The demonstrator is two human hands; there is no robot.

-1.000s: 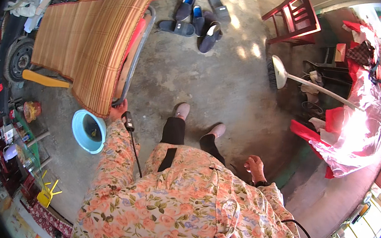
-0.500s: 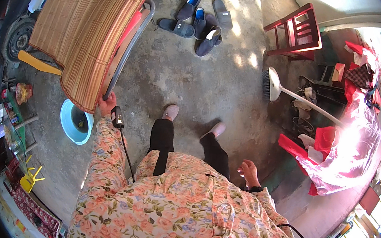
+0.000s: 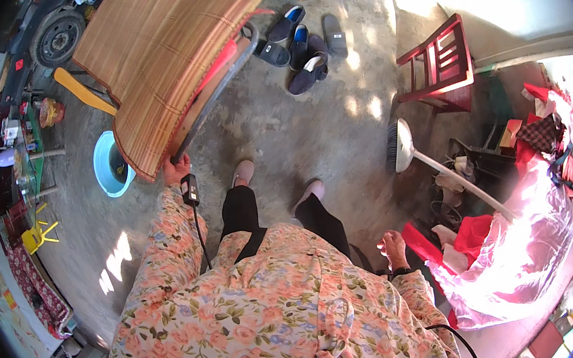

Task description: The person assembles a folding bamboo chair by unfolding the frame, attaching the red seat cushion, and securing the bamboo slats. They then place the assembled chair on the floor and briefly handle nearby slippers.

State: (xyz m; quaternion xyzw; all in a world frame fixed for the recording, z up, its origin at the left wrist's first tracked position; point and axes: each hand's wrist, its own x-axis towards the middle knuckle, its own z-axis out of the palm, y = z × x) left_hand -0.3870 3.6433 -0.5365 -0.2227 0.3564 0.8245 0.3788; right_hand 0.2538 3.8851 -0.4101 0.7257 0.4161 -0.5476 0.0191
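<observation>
A lounge chair with a dark metal frame and yellow armrests stands at the left, draped with a striped bamboo mat. My left hand is closed on the chair's near end, at the frame and mat edge; its fingertips are partly hidden. A small black box on a cable lies against my left wrist. My right hand hangs at my right side, fingers loosely bent and apart, with nothing visible in it. A dark band circles that wrist.
A light blue basin sits left of my left hand. Several shoes and slippers lie ahead on the concrete floor. At the right are a red wooden chair, a broom and pink sheeting. A yellow stool stands far left.
The lounge chair has shifted right, closer to the shoes, with my left hand still on it. My feet have moved slightly. The view has turned a little.
</observation>
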